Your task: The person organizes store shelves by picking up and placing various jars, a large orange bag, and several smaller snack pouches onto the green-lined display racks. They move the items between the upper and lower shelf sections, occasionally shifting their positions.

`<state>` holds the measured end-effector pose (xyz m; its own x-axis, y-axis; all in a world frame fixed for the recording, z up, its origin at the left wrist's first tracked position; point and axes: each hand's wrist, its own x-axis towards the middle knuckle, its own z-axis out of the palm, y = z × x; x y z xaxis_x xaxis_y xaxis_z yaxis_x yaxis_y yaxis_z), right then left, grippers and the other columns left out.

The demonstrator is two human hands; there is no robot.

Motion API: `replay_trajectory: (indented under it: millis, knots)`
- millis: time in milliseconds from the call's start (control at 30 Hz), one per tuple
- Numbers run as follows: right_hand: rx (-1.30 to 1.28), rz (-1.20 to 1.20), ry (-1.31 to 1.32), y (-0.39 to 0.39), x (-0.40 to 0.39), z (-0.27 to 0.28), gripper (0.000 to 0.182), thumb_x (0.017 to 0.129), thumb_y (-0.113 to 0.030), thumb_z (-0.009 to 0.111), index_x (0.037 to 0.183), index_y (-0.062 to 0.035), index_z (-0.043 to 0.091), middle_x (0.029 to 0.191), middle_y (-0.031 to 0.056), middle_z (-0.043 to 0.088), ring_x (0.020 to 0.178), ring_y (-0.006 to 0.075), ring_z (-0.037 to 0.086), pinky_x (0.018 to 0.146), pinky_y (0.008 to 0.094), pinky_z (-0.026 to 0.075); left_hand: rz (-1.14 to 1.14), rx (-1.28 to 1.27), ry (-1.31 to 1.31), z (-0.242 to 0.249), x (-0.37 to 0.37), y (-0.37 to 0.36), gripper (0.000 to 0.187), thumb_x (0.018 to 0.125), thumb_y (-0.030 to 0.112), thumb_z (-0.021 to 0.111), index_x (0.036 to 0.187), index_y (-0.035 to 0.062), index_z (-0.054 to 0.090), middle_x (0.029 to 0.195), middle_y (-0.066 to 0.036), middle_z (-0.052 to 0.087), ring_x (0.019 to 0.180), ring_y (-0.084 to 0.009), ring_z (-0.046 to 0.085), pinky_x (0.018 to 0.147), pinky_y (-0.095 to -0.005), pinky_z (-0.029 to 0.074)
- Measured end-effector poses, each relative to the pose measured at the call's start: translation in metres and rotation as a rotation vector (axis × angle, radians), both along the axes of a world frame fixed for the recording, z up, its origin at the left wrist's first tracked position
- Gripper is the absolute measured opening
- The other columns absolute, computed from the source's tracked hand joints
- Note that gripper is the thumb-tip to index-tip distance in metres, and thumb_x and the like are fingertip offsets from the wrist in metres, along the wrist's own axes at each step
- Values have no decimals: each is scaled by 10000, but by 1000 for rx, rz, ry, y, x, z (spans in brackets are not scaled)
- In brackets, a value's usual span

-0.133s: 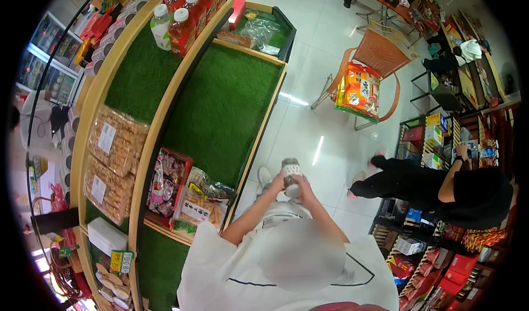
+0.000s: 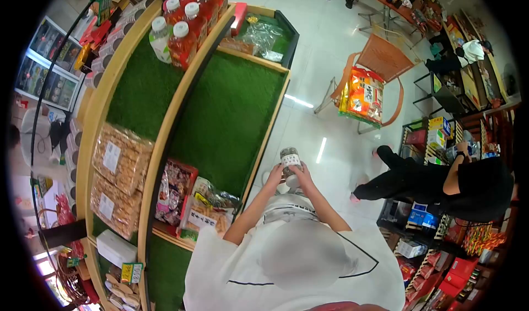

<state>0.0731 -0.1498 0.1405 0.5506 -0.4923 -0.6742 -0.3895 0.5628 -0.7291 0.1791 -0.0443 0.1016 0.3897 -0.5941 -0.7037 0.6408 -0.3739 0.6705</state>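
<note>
Between my two hands is a clear jar (image 2: 290,157) with a white printed label and dark contents, held in front of my waist. My left hand (image 2: 275,175) is closed around its left side. My right hand (image 2: 301,175) grips it from the right, with the thumb against the lower part. The label lettering is too small to read. To the left of my hands stands a wooden shelf unit (image 2: 268,115) lined with green turf. Its nearest goods are a bag of packaged snacks (image 2: 203,217) and a red box of wrapped sweets (image 2: 175,192).
Bottles of red drink (image 2: 182,43) and bags of puffed snacks (image 2: 118,159) sit on the left shelves. Ahead is a brown chair (image 2: 380,54) bearing a snack bag (image 2: 365,93). A person in black (image 2: 424,184) stands at the shelves on the right.
The jar has moved slightly away from my body, both hands still on it. The whole view has shifted a little, with the shelves lower and further right.
</note>
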Motion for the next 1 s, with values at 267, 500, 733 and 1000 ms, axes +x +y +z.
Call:
replay_trajectory:
  millis: [267, 500, 733, 1000]
  knots:
    - [-431, 357, 138, -87, 79, -10, 964, 760, -458, 735, 1482, 22, 315, 1296, 258, 569, 1170, 296, 589, 975, 348, 466, 234, -107, 47, 1, 45, -56, 546, 1009, 251, 507, 1505, 146, 308, 1401, -52, 496, 1153, -190, 568, 918, -352, 486]
    - [-510, 516, 193, -187, 210, -22, 897, 724, -461, 723, 1452, -46, 403, 1237, 258, 614, 1117, 349, 628, 940, 383, 495, 390, -85, 79, -13, 132, -152, 589, 1020, 297, 491, 1538, 181, 236, 1460, -32, 440, 1203, -171, 537, 946, -352, 475]
    - [-598, 514, 224, -287, 303, -59, 754, 744, -495, 682, 1358, -94, 507, 1110, 276, 660, 1025, 427, 645, 864, 450, 519, 490, -14, 188, -64, 215, -265, 605, 1027, 420, 450, 1555, 250, 209, 1401, 5, 492, 1118, -139, 563, 919, -344, 459]
    - [-482, 513, 341, -344, 345, -75, 950, 718, -646, 694, 1388, -7, 481, 1042, 216, 686, 757, 230, 708, 544, 299, 555, 353, 89, 232, -46, 258, -317, 557, 1049, 387, 379, 1562, 295, 182, 1357, -14, 536, 1045, -133, 603, 874, -342, 463]
